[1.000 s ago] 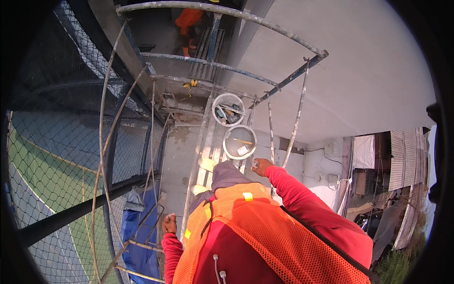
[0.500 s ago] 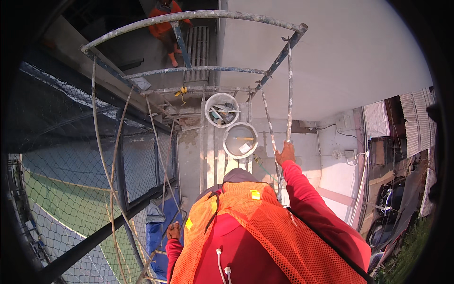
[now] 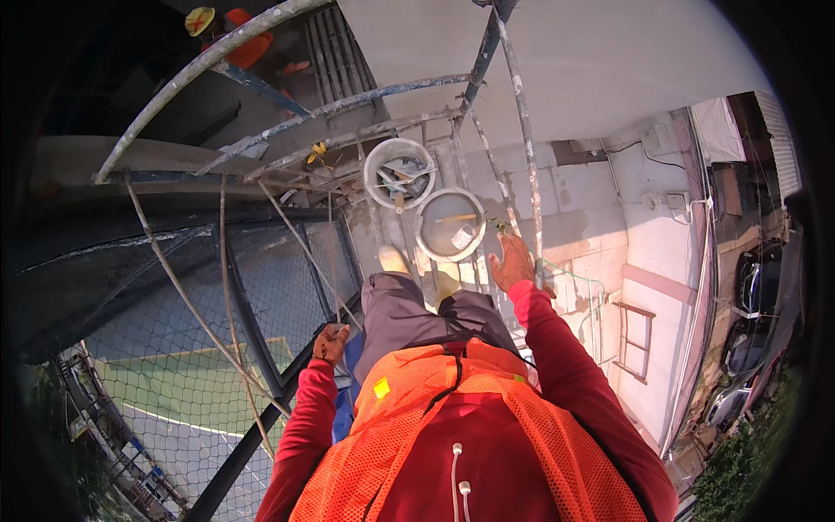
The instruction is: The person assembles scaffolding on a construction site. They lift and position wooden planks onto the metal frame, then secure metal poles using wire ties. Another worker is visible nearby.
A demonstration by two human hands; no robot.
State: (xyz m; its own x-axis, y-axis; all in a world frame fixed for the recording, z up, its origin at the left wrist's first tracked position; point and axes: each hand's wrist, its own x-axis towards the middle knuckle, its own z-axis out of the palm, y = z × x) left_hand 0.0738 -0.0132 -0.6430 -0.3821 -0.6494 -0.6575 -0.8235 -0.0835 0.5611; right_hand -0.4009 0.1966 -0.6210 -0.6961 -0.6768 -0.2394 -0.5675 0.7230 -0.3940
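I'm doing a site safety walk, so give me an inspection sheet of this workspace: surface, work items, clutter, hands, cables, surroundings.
Surface: slatted scaffold planks beneath the buckets.
Work items: a pale bucket of jumbled tools; a second bucket with grey contents, a stick and a white piece.
Clutter: yellow bundle at the scaffold rail; blue sheeting, lower left.
Hands: right hand open beside a scaffold brace, contact unclear; left hand curled, hold unclear.
Cables: dark cable on the right-hand wall; thin green line right of the right hand.
Surroundings: co-worker in orange, upper left; mesh fence, left; vehicles, right.
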